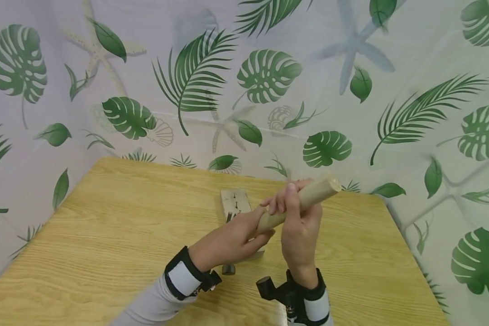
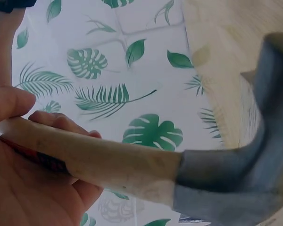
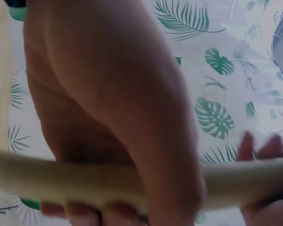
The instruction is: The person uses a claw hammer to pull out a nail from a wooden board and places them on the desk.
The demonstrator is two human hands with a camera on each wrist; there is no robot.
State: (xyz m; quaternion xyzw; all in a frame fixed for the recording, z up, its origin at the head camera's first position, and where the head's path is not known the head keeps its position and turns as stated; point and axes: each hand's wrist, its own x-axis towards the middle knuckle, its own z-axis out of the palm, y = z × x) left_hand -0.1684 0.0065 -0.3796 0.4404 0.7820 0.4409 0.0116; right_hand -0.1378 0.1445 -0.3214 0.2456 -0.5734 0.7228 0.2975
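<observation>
A claw hammer slants up to the right over the table, its pale wooden handle (image 1: 319, 192) held by both hands. My left hand (image 1: 228, 237) grips the handle near the metal hammer head (image 2: 231, 174), which the hand partly hides in the head view. Farther up, my right hand (image 1: 301, 231) wraps the handle, thumb laid over it, and the butt sticks out past the fingers. A dark red and black marking (image 2: 42, 160) shows on the handle. Behind and below the left hand lies a wooden block (image 1: 227, 197) with several nails (image 1: 236, 205) in its top.
The wood-grain table (image 1: 126, 226) carries the block. A white cloth (image 1: 146, 81) printed with green leaves and starfish hangs behind the table. Each wrist wears a black strap (image 1: 177, 278) with a small camera mount.
</observation>
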